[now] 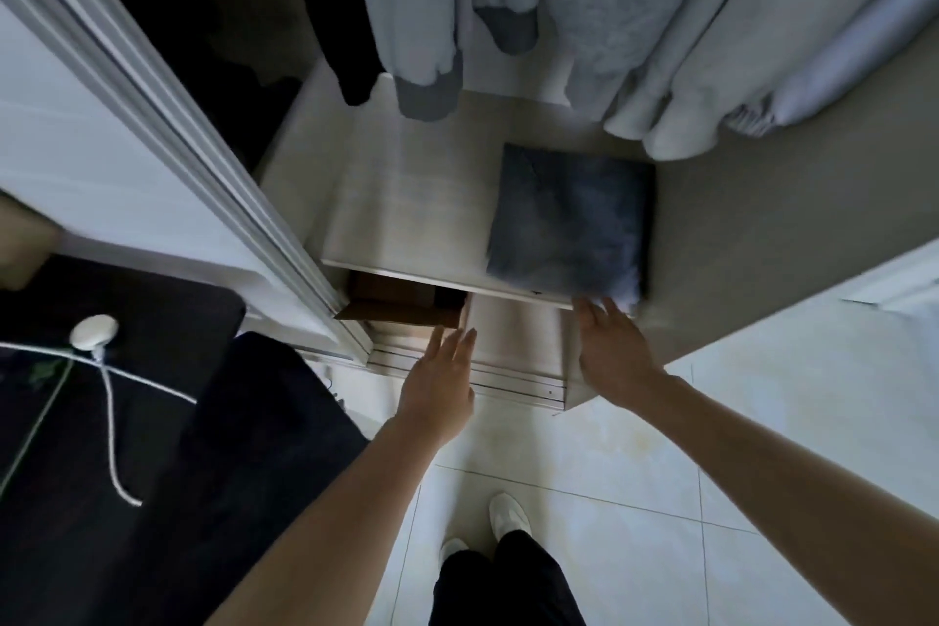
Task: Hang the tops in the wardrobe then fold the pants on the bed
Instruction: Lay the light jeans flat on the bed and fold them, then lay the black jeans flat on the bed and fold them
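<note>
Both hands reach toward the wardrobe shelf [406, 214], fingers straight and slightly apart: left hand [439, 386] holds nothing, right hand [612, 346] just below the folded pants [569, 214].

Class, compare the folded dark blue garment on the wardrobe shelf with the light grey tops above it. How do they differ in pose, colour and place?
The folded garment lies flat in a neat square on the shelf; the grey tops hang full length, sleeves dangling. The folded garment is dark blue; the grey tops are pale, two sleeves ending in darker cuffs. The folded garment sits at the shelf's right front corner; the grey tops spread across the wardrobe above. Both are inside the wardrobe, and neither hand holds them.
</note>
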